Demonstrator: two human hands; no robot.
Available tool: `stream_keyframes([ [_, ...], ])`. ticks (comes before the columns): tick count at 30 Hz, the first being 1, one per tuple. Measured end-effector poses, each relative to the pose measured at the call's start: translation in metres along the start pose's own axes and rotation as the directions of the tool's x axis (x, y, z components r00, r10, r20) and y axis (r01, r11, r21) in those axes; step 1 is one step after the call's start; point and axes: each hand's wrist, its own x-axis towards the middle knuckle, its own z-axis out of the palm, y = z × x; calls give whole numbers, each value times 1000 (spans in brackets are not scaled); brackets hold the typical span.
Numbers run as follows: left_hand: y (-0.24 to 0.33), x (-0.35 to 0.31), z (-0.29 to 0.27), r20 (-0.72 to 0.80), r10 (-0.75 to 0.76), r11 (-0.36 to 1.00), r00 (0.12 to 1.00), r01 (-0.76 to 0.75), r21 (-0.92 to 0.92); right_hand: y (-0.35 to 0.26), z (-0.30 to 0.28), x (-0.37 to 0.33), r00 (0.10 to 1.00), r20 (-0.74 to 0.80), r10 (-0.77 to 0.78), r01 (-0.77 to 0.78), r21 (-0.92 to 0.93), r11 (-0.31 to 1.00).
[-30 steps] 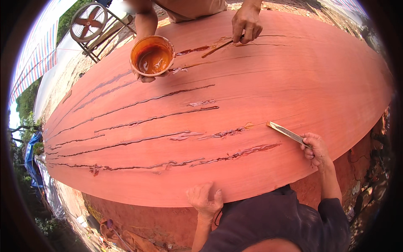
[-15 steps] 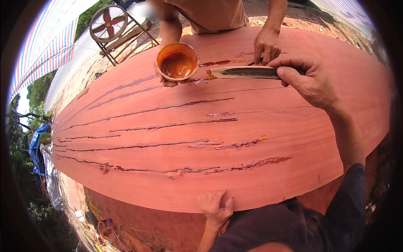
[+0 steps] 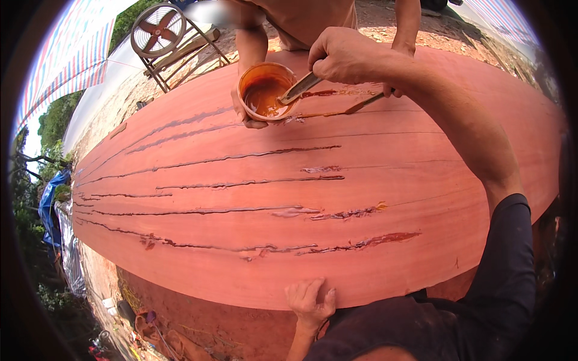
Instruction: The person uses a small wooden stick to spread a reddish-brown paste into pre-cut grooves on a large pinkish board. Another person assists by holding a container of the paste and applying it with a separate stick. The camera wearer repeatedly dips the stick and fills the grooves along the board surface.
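Toward the wood slab's far side, the right hand has swung over, closed around a flat spatula, now dipping into a co-worker's cup: orange paste within reach, it seems. Left hand, loosely spread, empty, rests on the near edge.

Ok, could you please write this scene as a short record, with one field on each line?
Left hand: fingers resting on the near edge of the reddish slab
Right hand: gripping a flat strip, its tip inside the bowl
Bowl contents: orange-brown paste
Bowl held by: a co-worker's hand
Co-worker's other hand: partly hidden by the right forearm, holding a thin stick
Slab surface: several long dark lines, some glossy reddish patches
Background: round fan, striped sheet, blue tarp
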Motion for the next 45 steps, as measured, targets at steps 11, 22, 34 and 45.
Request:
stream_keyframes([
  [11, 0, -1, -1, 9, 3, 1000, 1000, -3, 8, 26, 17, 7, 936, 233, 263, -332, 341, 879],
  [22, 1, 0, 0, -17, 3, 1000, 1000, -3, 0, 55, 25, 8, 862, 262, 435, -490, 655, 575],
  [34, 3, 0, -2, 24, 0, 999, 1000, -1, 43, 57, 13, -34, 897, 227, 379, -394, 800, 453],
  [45, 2, 0, -1, 11, -3, 1000, 1000, 3, 5, 51, 27, -45, 863, 184, 470, -409, 802, 436],
])
